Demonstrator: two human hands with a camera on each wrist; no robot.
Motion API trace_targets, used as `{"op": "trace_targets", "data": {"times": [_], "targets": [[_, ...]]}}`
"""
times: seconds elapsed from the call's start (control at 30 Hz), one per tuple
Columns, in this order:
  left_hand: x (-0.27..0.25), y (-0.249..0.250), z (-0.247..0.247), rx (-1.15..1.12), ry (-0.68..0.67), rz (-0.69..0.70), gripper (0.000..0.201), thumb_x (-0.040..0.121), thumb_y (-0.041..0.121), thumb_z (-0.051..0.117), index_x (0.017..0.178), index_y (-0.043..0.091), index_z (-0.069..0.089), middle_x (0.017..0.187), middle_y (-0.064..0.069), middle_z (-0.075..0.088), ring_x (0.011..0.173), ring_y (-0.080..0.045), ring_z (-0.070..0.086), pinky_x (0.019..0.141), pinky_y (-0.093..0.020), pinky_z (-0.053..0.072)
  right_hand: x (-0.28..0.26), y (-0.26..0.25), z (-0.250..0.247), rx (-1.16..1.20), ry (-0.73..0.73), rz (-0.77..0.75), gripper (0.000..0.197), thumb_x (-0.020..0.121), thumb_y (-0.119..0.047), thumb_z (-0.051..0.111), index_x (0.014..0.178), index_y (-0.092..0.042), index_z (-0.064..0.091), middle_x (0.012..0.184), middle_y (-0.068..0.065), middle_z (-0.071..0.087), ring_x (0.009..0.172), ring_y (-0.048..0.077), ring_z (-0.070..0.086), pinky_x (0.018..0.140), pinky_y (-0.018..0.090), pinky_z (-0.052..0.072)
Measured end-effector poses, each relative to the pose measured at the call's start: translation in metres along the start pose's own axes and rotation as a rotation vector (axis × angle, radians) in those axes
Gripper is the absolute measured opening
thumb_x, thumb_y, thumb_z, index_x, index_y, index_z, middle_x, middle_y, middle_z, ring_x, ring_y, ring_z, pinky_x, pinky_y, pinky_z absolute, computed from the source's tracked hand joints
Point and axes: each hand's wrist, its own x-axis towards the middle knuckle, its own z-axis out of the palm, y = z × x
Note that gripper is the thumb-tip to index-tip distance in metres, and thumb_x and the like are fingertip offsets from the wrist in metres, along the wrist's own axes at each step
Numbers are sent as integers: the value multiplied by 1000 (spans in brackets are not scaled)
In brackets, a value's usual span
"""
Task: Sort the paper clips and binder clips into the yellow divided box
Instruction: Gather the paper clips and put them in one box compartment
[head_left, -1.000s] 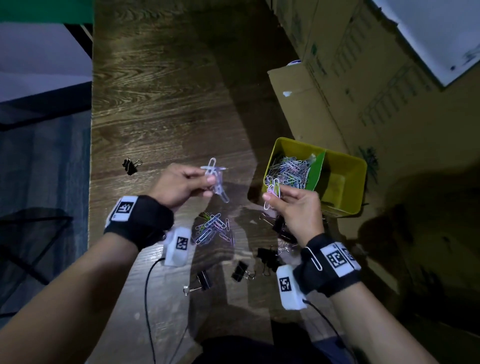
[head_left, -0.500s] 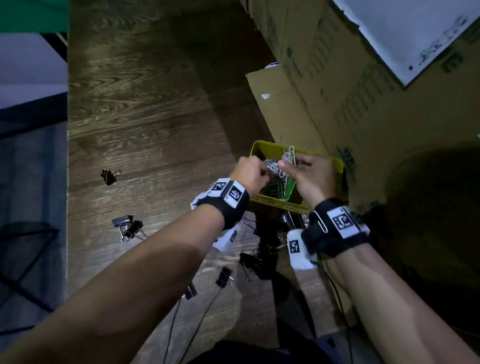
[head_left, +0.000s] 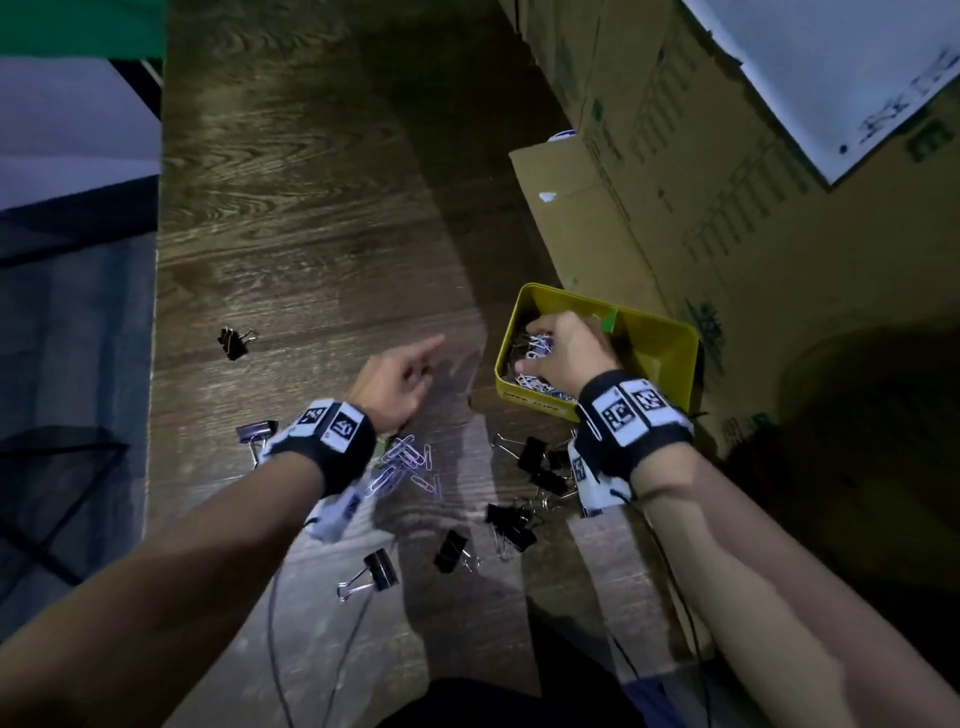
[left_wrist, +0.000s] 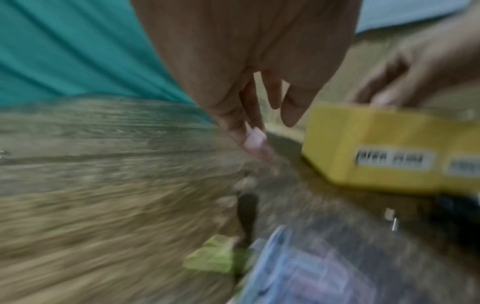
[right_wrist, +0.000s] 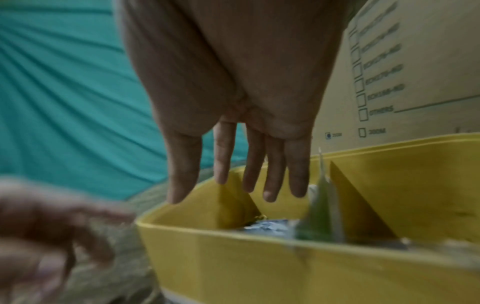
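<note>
The yellow divided box (head_left: 655, 323) stands on the wooden table at the right, with a green divider (head_left: 609, 318) in it. Coloured paper clips (head_left: 535, 382) lie in its left compartment. My right hand (head_left: 561, 353) hovers over that compartment with fingers straight (right_wrist: 270, 185), holding nothing. My left hand (head_left: 402, 376) is over the table to the left of the box, fingers loose, index finger extended, empty. A small heap of paper clips (head_left: 400, 462) lies under my left wrist. Several black binder clips (head_left: 540, 462) lie scattered in front of the box. The left wrist view is blurred by motion.
Large cardboard boxes (head_left: 675, 182) stand right behind and beside the yellow box. A lone binder clip (head_left: 235, 341) lies far left, another (head_left: 257, 431) near the table's left edge. Cables (head_left: 311, 649) run from my wrists over the table's near side.
Both hands carried paper clips to the box. The clips have dropped into the left compartment; my left hand has pulled back left over the table, and my right hand has opened above the box.
</note>
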Motion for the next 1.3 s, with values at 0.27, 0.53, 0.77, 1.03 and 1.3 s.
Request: {"op": "trace_targets", "data": {"times": [0.27,0.53,0.77,1.03,1.3], "targets": [[-72,-50,41,551,-550,192,63,83,65,5,140,46,-9,150,8,-24,138,-19,-25,112,-49,-12,-35,-4,48,-189,-67,-168,50,83,11,52,128,-11,56,124,20,60,110,33,60,94,42,50],[-107,-72,32,179,-304,119,66,86,67,16,144,37,19,156,4,11,142,-15,11,116,-40,13,-13,-24,61,-253,-150,-322,60,81,19,49,127,-18,58,115,19,65,105,32,64,93,44,52],[-109,-71,15,293,-59,-227,62,72,18,61,131,24,44,127,-15,44,110,-35,43,96,-45,38,-41,-49,75,-182,40,-453,37,84,-8,64,120,-13,58,123,8,50,113,22,51,94,37,48],[-112,-42,40,-9,-67,-258,67,75,10,62,137,15,37,128,-13,37,117,-29,43,102,-35,39,-76,-37,142,-166,-362,-99,40,80,-17,72,114,-7,54,105,14,63,99,31,64,81,34,54],[-118,-33,40,-3,-65,-523,75,65,21,73,132,18,39,120,-16,35,105,-36,49,96,-44,44,-67,-52,174,-205,-262,-92,113,70,-26,82,147,2,4,141,26,23,128,38,36,106,36,34]]}}
